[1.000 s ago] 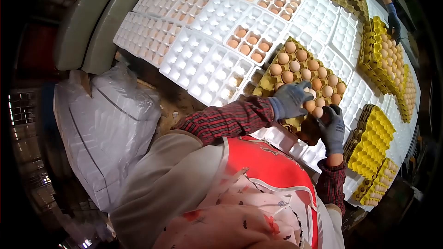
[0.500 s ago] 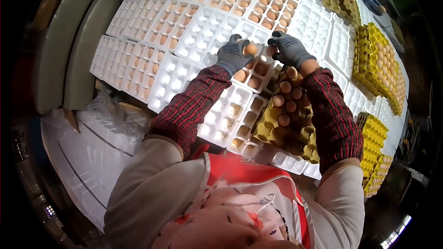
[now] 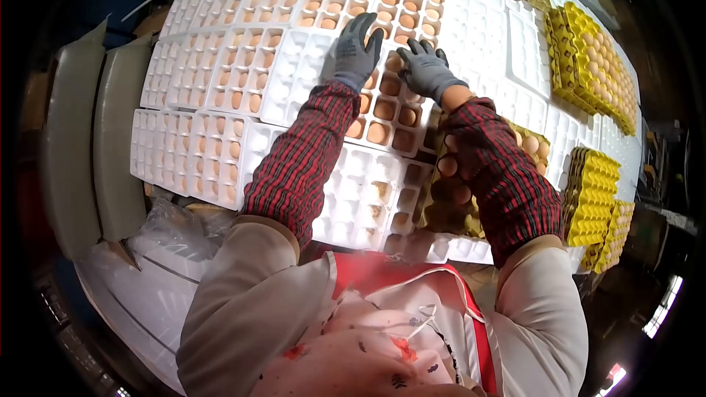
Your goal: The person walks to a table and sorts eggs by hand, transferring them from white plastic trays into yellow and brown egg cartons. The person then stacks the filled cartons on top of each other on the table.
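Note:
My left hand (image 3: 357,53), in a grey glove, reaches over a white tray with its fingers stretched out and no egg visible in it. Brown eggs sit in the tray's pockets beside and below it, one egg (image 3: 378,133) near the tray's lower end. My right hand (image 3: 428,70), gloved too, is just to the right with fingers spread, its fingertips near an egg (image 3: 395,62) in the same tray. Under my right forearm, a yellowish egg carton (image 3: 434,213) holds several brown eggs and is partly hidden by the sleeve.
White trays filled with eggs (image 3: 246,66) cover the left and back. White trays with no eggs (image 3: 478,37) stand right of my hands. Stacked yellow cartons with eggs (image 3: 607,73) and more yellow cartons (image 3: 590,195) line the right side. Plastic wrap (image 3: 173,231) lies at lower left.
Both hands have moved away from my body over the tray, and the eggs they held are no longer in them. The view has shifted, and another person's gloved hand at top right is gone.

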Demonstrator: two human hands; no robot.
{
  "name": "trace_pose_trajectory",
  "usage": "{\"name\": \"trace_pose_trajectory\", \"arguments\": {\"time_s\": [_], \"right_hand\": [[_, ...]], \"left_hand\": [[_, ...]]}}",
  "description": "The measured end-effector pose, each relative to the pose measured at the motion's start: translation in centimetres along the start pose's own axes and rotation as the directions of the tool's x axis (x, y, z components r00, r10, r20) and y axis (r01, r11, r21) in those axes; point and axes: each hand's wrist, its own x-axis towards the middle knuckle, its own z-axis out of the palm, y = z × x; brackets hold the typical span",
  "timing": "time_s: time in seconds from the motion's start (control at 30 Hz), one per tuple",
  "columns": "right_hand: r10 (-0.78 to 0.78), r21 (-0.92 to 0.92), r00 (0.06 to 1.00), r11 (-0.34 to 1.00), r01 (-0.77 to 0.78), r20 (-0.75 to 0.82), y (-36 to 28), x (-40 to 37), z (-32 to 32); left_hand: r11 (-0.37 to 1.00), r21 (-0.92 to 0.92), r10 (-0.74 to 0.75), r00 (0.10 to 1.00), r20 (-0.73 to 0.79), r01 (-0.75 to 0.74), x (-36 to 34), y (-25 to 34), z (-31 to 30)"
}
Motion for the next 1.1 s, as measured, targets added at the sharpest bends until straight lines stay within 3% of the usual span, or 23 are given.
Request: {"name": "trace_pose_trajectory", "arguments": {"time_s": [0.03, 0.07, 0.1, 0.13, 0.17, 0.23, 0.27, 0.3, 0.37, 0.4, 0.5, 0.53, 0.63, 0.7, 0.77, 0.8, 0.83, 0.87, 0.9, 0.97, 1.03, 1.07, 1.1], "right_hand": [[-0.057, 0.273, 0.988, 0.957, 0.095, -0.144, 1.7, -1.7, -1.0], [0.001, 0.624, 0.953, 0.756, 0.197, -0.302, 3.3, -4.1, -0.9], [0.150, 0.868, 0.964, 0.481, 0.123, -0.219, 3.4, -8.6, -3.5], [0.153, 0.893, 0.935, 0.378, 0.244, -0.320, 3.6, -13.2, -5.4], [0.260, 0.923, 0.940, 0.366, 0.117, -0.222, 3.9, -17.9, -6.6], [0.274, 0.890, 0.960, 0.451, -0.069, -0.064, 5.4, -25.4, -5.4], [0.239, 0.788, 0.965, 0.612, -0.065, -0.105, 5.3, -28.8, -3.8], [0.167, 0.702, 0.986, 0.705, -0.101, -0.026, 4.2, -31.0, -3.9], [0.201, 0.616, 0.978, 0.779, -0.121, -0.062, 3.0, -33.1, -0.4], [0.173, 0.522, 0.973, 0.850, -0.070, -0.151, 2.1, -32.9, 0.5], [0.092, 0.289, 0.960, 0.957, -0.013, -0.263, 0.2, -31.1, 3.5], [0.074, 0.254, 0.954, 0.967, 0.002, -0.289, 0.5, -30.7, 4.5], [0.168, 0.601, 0.931, 0.796, 0.066, -0.325, 2.5, -31.3, 4.8], [0.399, 0.928, 0.865, 0.330, 0.172, -0.303, 3.9, -31.8, 4.7], [0.224, 0.745, 0.841, 0.609, 0.274, -0.493, 5.3, -30.6, 3.1], [0.163, 0.644, 0.895, 0.748, 0.163, -0.415, 4.7, -29.8, 2.2], [0.115, 0.497, 0.937, 0.865, 0.069, -0.330, 3.8, -28.6, 1.4], [0.064, 0.259, 0.935, 0.965, 0.031, -0.350, 3.1, -27.4, 2.8], [0.058, 0.181, 0.928, 0.983, 0.011, -0.369, 2.3, -26.6, 3.1], [0.075, 0.293, 0.973, 0.956, -0.008, -0.217, 2.9, -26.7, 1.6], [0.226, 0.760, 0.866, 0.606, 0.233, -0.446, 5.7, -27.5, 3.4], [0.360, 0.942, 0.883, 0.257, 0.217, -0.302, 7.0, -28.3, 3.1], [0.429, 0.974, 0.892, -0.103, 0.202, -0.140, 7.3, -29.5, 0.4]], "left_hand": [[0.980, 0.178, 0.076, 0.995, 0.069, -0.087, -0.3, -0.9, 0.9], [0.915, 0.370, 0.094, 0.978, 0.186, -0.159, -1.0, -2.2, 2.4], [0.814, 0.523, 0.093, 0.946, 0.310, -0.252, -3.0, -3.1, 3.8], [0.832, 0.498, 0.064, 0.934, 0.351, -0.244, -4.1, -1.8, 3.3], [0.839, 0.490, 0.047, 0.928, 0.370, -0.237, -2.7, 0.3, 2.1], [0.972, 0.083, 0.196, 0.950, 0.243, -0.221, -3.9, 6.3, -1.0], [0.967, -0.235, 0.185, 0.912, 0.367, -0.101, -5.4, 10.2, -2.9], [0.940, -0.312, 0.099, 0.765, 0.636, 0.137, -7.3, 14.3, -4.7], [0.969, -0.128, 0.234, 0.611, 0.757, -0.211, -11.0, 19.2, -6.2], [0.929, 0.011, 0.230, 0.602, 0.765, -0.369, -13.0, 20.3, -5.6], [0.854, 0.206, 0.169, 0.629, 0.759, -0.477, -15.7, 20.3, -3.0], [0.898, 0.112, 0.242, 0.691, 0.682, -0.425, -16.0, 19.5, -2.9], [0.976, -0.215, 0.173, 0.746, 0.643, -0.040, -14.0, 19.1, -4.4], [0.713, -0.581, -0.053, 0.857, 0.513, 0.392, -14.2, 18.9, -4.2], [0.394, -0.487, -0.185, 0.586, 0.789, 0.780, -12.8, 17.5, -3.7], [0.899, -0.366, 0.009, 0.823, 0.568, 0.243, -11.9, 19.4, -3.4], [0.984, -0.177, 0.109, 0.826, 0.554, -0.011, -11.8, 19.7, -2.2], [0.987, 0.009, 0.123, 0.791, 0.599, -0.161, -11.9, 20.8, -1.7], [0.932, 0.186, 0.121, 0.753, 0.647, -0.310, -12.0, 21.6, -1.3], [0.904, 0.239, 0.097, 0.715, 0.692, -0.355, -11.7, 21.4, -0.3], [0.940, 0.164, 0.107, 0.716, 0.690, -0.299, -11.2, 21.1, -0.9], [0.954, 0.131, 0.116, 0.734, 0.669, -0.271, -11.2, 20.5, -1.0], [0.999, -0.037, 0.033, 0.735, 0.677, -0.011, -11.0, 20.0, -1.3]]}}
